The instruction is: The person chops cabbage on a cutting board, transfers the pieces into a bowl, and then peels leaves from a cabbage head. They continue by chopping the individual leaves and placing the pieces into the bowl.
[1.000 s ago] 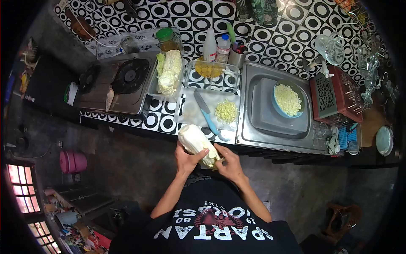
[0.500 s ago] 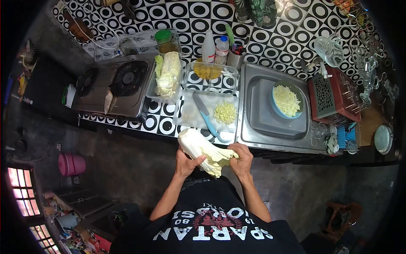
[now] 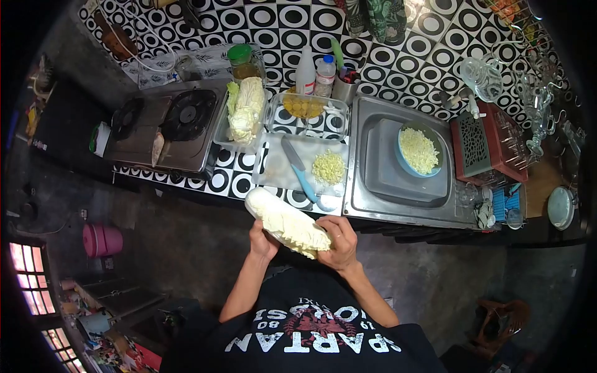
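Note:
A pale napa cabbage is held in front of my body at the counter's edge, its thick white base up and to the left. My left hand grips its side near the base. At the leafy end, my right hand is closed around the leaf tips. Just beyond lies a cutting board with a blue-handled knife and a small heap of chopped cabbage. The knife's handle end points toward me.
Left of the board, another cabbage rests in a clear container. A glass dish sits behind the board near two bottles. On the right, the steel sink holds a blue bowl of chopped cabbage. A gas stove stands at left.
The cabbage has shifted slightly left and turned in my hands. The leaves at its right end, earlier pulled outward, now lie folded against it, with my right hand closer in.

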Motion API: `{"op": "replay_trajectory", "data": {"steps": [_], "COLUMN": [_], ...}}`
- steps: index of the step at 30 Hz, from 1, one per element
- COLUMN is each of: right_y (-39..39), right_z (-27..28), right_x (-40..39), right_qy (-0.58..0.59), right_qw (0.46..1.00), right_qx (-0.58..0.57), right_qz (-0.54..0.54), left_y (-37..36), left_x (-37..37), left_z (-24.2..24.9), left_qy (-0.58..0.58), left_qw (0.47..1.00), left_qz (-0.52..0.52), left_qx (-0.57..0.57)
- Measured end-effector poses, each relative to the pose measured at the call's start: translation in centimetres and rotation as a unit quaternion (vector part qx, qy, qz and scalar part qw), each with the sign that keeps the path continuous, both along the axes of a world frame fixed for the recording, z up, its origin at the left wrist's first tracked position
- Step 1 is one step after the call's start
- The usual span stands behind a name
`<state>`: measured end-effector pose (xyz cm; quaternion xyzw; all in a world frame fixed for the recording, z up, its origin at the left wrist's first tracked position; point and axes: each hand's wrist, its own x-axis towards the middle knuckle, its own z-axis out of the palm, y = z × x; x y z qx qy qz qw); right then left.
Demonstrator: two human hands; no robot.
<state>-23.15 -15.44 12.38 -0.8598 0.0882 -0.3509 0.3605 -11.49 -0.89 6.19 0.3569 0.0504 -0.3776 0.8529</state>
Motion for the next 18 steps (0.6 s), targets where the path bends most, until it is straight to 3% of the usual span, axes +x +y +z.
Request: {"op": "replay_trajectory", "data": {"steps": [2, 5, 8, 14, 18], "right_y": [0.4, 0.7, 0.7, -0.7, -1.8], "right_z": [-0.3, -0.4, -0.8, -0.5, 0.7], "right_x": [-0.1, -0.5, -0.7, -0.8, -0.8], "right_qy": [-0.009, 0.015, 0.037, 0.031, -0.013], "right_qw": [1.000, 0.997, 0.993, 0.995, 0.999], "right_qx": [0.020, 0.050, 0.069, 0.086, 0.049], "right_qz": [0.003, 0.057, 0.091, 0.044, -0.004], "left_y": [0.5, 0.5, 0.5, 0.6, 0.7], "left_x": [0.2, 0.0, 0.0, 0.1, 0.2], "left_z": [-0.1, 0.8, 0.5, -1.1, -0.3], "left_qy": [0.001, 0.039, -0.038, 0.013, 0.031], "left_qw": [0.999, 0.981, 0.985, 0.981, 0.985], "left_qz": [-0.012, -0.092, -0.134, -0.136, -0.145], "left_qx": [-0.033, -0.167, -0.102, -0.136, -0.085]}}
